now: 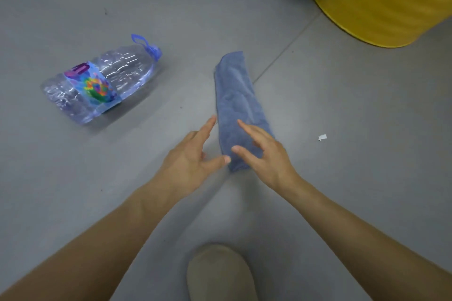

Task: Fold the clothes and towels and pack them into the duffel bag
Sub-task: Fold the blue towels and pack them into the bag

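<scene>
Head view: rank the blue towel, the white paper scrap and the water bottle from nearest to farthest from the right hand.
From the right hand:
1. Blue towel, folded, partly beneath it.
2. White paper scrap, off to its right, apart.
3. Water bottle, lying on its side, far left.

Clear plastic bottle (102, 80) on its side on grey floor (73, 173), yellow ribbed object (381, 0), white scrap (322, 137)

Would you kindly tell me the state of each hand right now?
Left hand: open, fingers spread, beside the blue towel, holding nothing.
Right hand: open, fingers extended over the towel's near end, holding nothing.
</scene>
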The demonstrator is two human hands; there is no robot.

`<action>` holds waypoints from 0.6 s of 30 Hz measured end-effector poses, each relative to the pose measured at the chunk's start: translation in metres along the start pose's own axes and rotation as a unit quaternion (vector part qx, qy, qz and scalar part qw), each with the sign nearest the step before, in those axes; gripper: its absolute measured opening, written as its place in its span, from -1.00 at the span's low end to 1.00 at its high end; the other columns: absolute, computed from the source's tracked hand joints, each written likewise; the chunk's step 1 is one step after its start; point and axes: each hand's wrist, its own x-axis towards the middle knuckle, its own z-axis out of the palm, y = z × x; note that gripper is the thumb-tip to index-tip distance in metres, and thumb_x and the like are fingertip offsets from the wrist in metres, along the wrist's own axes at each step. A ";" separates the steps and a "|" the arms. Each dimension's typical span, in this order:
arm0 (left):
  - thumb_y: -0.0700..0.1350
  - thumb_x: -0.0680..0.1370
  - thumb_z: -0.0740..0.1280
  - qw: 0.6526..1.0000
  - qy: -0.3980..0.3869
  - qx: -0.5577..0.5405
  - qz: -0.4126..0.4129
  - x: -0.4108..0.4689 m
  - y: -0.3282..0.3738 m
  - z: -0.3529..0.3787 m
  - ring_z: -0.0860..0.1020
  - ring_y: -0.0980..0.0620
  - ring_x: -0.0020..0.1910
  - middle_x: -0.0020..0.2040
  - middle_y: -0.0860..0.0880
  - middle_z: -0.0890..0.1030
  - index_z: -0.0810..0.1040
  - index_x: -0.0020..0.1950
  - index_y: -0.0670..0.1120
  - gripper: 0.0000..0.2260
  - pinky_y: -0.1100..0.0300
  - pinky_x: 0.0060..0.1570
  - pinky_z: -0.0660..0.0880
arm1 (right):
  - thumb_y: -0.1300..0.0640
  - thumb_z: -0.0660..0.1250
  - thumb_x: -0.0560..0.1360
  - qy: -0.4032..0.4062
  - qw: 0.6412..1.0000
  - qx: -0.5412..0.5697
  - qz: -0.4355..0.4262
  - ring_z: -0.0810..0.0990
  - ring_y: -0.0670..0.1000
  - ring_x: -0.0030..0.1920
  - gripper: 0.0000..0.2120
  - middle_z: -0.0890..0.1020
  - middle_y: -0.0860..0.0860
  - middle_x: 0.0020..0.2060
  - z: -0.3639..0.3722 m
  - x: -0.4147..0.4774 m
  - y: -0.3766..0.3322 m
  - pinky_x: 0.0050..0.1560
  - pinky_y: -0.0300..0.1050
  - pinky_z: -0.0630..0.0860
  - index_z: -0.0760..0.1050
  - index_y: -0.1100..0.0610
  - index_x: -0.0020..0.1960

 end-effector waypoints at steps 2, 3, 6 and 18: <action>0.19 0.51 0.43 1.000 -0.016 0.003 -0.012 0.013 0.003 0.021 0.58 0.09 0.10 0.41 0.13 0.41 0.00 0.59 0.33 -0.20 0.12 0.24 0.46 | -0.28 0.31 0.51 0.008 0.999 -0.050 0.003 0.38 -0.15 0.42 -0.41 0.46 -0.16 0.42 -0.002 -0.001 0.022 0.39 -0.23 0.30 0.36 -0.15 0.49; 0.16 0.52 0.43 0.999 -0.026 0.006 -0.017 0.017 0.004 0.031 0.57 0.04 0.19 0.45 0.12 0.40 0.00 0.60 0.30 -0.20 0.11 0.28 0.44 | -0.27 0.32 0.50 0.008 0.996 -0.088 0.005 0.41 -0.06 0.41 -0.40 0.49 -0.09 0.40 0.000 -0.002 0.031 0.40 -0.16 0.33 0.38 -0.10 0.49; 0.09 0.55 0.41 0.997 -0.048 0.052 -0.018 0.022 -0.003 0.061 0.54 -0.01 0.24 0.48 0.08 0.43 0.02 0.62 0.24 -0.24 0.15 0.29 0.41 | -0.27 0.35 0.42 -0.012 0.978 -0.208 -0.026 0.49 0.17 0.33 -0.36 0.54 0.10 0.34 0.013 -0.005 0.055 0.29 0.12 0.48 0.48 -0.01 0.43; -0.09 0.55 0.45 0.981 0.172 -0.030 -0.083 -0.033 0.022 -0.011 0.66 0.15 -0.06 0.12 0.10 0.68 0.64 0.27 0.09 -0.71 0.26 0.09 0.53 | 0.12 0.29 0.63 -0.035 0.991 0.000 -0.128 0.55 -0.18 0.03 -0.77 0.69 -0.17 0.07 0.018 0.008 -0.051 0.09 -0.50 0.27 0.63 -0.11 0.19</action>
